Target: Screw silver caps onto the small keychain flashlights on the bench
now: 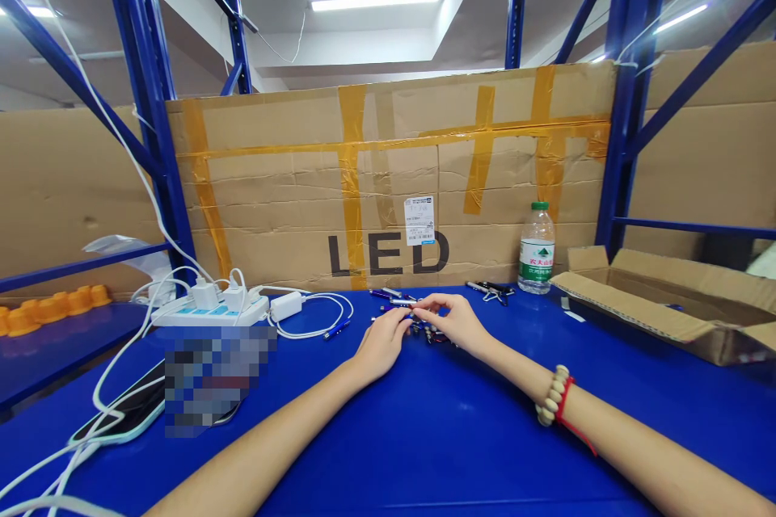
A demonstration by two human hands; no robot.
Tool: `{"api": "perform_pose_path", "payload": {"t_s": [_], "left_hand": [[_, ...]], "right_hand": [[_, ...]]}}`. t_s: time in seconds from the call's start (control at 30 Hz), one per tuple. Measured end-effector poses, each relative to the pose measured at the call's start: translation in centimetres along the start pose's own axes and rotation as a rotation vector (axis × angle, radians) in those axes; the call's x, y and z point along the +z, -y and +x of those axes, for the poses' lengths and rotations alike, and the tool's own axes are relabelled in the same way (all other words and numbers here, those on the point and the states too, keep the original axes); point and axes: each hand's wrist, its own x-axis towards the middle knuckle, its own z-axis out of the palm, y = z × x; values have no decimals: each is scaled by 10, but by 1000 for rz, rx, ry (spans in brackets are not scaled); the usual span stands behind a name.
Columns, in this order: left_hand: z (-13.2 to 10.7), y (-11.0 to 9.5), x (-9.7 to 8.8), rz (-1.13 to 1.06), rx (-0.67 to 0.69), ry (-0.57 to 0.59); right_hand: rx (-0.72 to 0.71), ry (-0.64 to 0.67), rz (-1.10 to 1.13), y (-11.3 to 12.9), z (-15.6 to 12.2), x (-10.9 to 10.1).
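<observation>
My left hand (384, 341) reaches to the middle of the blue table (412, 452), its fingers closed together. My right hand (456, 321) meets it from the right with thumb and fingers pinched. The fingertips of both hands come together, and whatever they hold is too small and covered to make out. Just behind them lie several pens (393, 293), blue and silver. Under and beside the right fingers is a cluster of small dark and shiny pieces (434, 334), partly hidden. Left of my left hand lies a single blue pen (337, 329).
More pens and dark pieces (492, 291) lie at the back right, near a water bottle (537, 250). An open cardboard box (655, 299) stands at right. At left are a power strip (209, 312), white cables (315, 333) and a phone (137, 404). Cardboard (291, 210) closes the back.
</observation>
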Motion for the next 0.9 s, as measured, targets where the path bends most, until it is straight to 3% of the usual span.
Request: {"api": "perform_pose_path", "payload": {"t_s": [0.9], "left_hand": [[0,-4,-2,9,-5,9]], "right_hand": [[-29,14,-9,-2,0,0]]}}
